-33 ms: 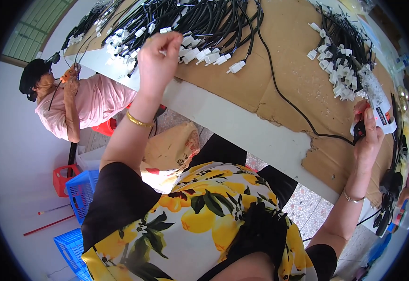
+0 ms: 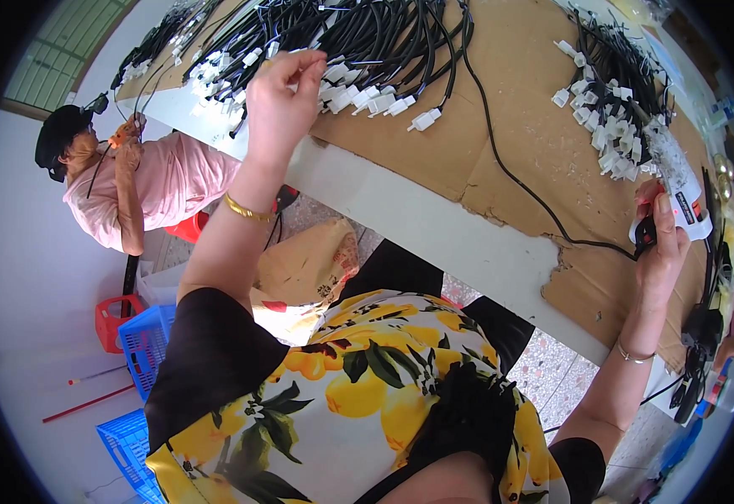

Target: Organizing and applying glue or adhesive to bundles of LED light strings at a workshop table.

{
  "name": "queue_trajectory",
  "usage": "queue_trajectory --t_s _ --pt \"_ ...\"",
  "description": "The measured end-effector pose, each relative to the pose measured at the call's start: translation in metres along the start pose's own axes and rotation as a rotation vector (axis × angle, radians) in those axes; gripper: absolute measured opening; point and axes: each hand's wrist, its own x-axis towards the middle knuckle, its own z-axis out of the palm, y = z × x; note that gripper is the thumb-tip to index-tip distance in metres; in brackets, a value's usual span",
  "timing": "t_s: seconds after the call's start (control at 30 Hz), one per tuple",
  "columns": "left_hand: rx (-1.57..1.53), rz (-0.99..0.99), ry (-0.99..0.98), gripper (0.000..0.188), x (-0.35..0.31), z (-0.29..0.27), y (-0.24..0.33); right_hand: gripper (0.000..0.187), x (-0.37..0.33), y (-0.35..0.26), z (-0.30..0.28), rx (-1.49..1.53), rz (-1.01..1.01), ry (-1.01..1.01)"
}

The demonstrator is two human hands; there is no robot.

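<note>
My left hand (image 2: 281, 101) is raised over the near edge of the table, beside a heap of black cables (image 2: 367, 38) with white connectors (image 2: 375, 101). Its thumb and forefinger come together in a pinch. Whatever may be between the tips is too small to make out. On the far right my right hand (image 2: 665, 244) has its fingers closed around a black end piece (image 2: 645, 235) of a single black cable (image 2: 518, 181). That hand is against a white device (image 2: 694, 217) with a small red light, which it partly hides.
Brown cardboard (image 2: 535, 101) with torn edges covers the white table (image 2: 417, 202). A second bundle of cables (image 2: 619, 109) lies at the far right. To the left another person (image 2: 144, 181) in pink handles an orange tool (image 2: 121, 134). Blue crates (image 2: 147, 344) stand on the floor.
My left hand has shifted slightly, and its thumb and forefinger have straightened a little. My right hand stays in place at the white device.
</note>
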Motion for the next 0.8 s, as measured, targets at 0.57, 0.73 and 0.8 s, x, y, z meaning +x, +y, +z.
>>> queue_trajectory --t_s 0.57,0.73,0.8 --pt "0.209 0.403 -0.332 0.027 -0.007 -0.003 0.028 0.025 0.000 0.000 -0.001 -0.004 0.022 -0.023" --pt "0.217 0.424 -0.205 0.017 -0.004 0.004 0.020 0.022 0.000 -0.002 0.000 -0.027 0.009 -0.011" --pt "0.187 0.357 -0.166 0.015 -0.001 0.005 0.020 0.022 -0.001 -0.004 0.002 -0.043 0.016 0.003"
